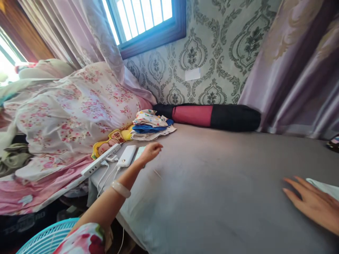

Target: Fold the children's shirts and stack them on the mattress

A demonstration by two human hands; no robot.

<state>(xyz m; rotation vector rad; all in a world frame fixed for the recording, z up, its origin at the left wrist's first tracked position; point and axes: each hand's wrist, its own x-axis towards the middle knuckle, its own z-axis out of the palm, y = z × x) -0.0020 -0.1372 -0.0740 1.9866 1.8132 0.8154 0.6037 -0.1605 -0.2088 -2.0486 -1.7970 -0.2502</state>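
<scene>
Near the centre of the frame, the left hand is seen over the grey sheet, its fingers curled together (whether anything is pinched inside cannot be told). A flat, pale-green item is partly covered by its wrist, and a white power bank is placed just beside that item. At lower right, the right hand is held with fingers spread apart; a pale cloth is partly hidden by it. Folded clothes are stacked at upper centre.
</scene>
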